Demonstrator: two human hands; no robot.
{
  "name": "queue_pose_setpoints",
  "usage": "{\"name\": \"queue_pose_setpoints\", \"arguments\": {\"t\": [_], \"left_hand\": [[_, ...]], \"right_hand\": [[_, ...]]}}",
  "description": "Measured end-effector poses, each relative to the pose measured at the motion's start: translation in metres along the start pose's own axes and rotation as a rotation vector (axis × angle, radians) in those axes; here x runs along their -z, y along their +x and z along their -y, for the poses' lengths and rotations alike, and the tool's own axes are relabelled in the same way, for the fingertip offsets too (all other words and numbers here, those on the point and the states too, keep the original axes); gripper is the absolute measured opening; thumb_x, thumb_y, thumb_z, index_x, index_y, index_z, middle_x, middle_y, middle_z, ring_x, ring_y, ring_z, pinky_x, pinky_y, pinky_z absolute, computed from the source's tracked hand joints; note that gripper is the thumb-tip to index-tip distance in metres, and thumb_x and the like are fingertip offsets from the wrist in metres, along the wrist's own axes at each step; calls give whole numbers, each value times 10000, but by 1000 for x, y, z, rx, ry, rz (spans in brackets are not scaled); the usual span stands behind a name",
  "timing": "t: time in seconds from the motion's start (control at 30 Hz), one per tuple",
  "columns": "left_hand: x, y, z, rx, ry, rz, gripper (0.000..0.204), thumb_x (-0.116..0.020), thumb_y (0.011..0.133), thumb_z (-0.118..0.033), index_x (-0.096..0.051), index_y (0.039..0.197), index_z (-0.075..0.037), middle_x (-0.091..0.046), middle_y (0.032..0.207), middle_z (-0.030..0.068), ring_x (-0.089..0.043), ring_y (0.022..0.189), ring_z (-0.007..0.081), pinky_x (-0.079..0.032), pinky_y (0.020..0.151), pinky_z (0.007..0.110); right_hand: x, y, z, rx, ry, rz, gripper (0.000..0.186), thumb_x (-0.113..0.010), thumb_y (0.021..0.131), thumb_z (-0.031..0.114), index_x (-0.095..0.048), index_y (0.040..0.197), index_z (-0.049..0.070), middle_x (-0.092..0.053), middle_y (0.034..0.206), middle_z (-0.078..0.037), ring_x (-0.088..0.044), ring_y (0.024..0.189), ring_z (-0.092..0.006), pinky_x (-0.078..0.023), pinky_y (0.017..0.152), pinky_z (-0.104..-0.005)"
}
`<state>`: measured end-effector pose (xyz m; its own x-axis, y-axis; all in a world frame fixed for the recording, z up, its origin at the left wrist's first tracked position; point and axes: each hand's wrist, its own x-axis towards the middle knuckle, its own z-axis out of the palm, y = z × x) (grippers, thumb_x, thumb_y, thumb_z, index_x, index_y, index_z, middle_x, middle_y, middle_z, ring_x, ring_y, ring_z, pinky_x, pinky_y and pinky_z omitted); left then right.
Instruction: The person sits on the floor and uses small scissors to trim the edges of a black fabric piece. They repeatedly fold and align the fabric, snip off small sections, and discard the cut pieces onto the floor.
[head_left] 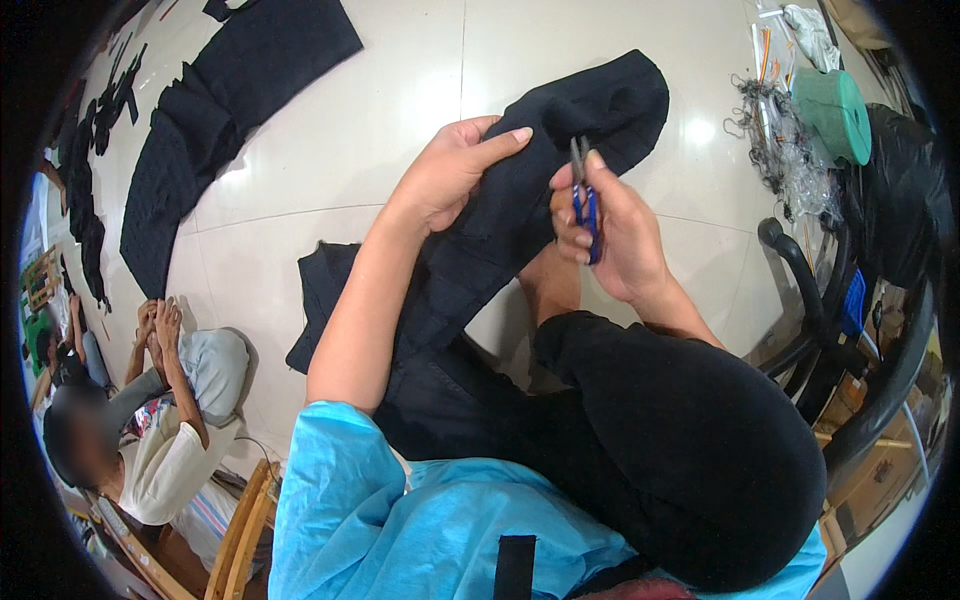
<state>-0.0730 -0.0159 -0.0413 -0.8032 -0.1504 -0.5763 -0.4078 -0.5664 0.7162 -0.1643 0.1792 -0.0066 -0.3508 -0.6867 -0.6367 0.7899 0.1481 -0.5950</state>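
The bare left forearm (360, 290) rises from 8 o'clock and points toward 1 o'clock. The left hand (452, 178) is near 12 o'clock, with straight left thumb (505, 148) aimed at 2 o'clock. The right forearm (685, 312) comes from 4 o'clock; the right hand (612, 225) has curled fingers (570, 222), and right thumb (599, 168) points toward 11 o'clock.

Bright indoor light, white glare on pale tiled floor (400, 105), soft shadows, fisheye-bent edges darkening to a black rim, blurred patch lower left
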Motion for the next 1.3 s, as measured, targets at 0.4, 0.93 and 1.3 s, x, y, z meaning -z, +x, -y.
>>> {"name": "queue_pose_setpoints", "arguments": {"t": [0.4, 0.93, 1.3], "left_hand": [[-8, 1, 13, -64, 25, 32, 366, -726, 989, -174, -657, 1274, 45, -740, 1128, 87, -677, 1000, 115, -528, 934, 274], [-22, -5, 4, 28, 275, -121, 399, -706, 942, -297, -683, 1205, 3, -714, 1111, 114, -615, 1081, 136, -441, 996, 303], [-4, 13, 15, 21, 111, -139, 348, -707, 926, -254, -695, 1123, 32, -721, 1022, 105, -654, 886, 157, -519, 818, 310]], "right_hand": [[-5, 1, -3, -190, 195, 88, 451, -351, 1127, 477, -569, 1039, 92, -473, 696, 13, -315, 475, -65, -265, 410, -220], [-3, 1, -5, -154, 241, 121, 441, -353, 1126, 472, -574, 1023, 105, -463, 694, 22, -326, 488, -63, -277, 415, -214], [3, 3, -10, -129, 253, 48, 423, -388, 1112, 483, -579, 1018, 117, -465, 707, 29, -341, 504, -67, -280, 434, -226]]}}
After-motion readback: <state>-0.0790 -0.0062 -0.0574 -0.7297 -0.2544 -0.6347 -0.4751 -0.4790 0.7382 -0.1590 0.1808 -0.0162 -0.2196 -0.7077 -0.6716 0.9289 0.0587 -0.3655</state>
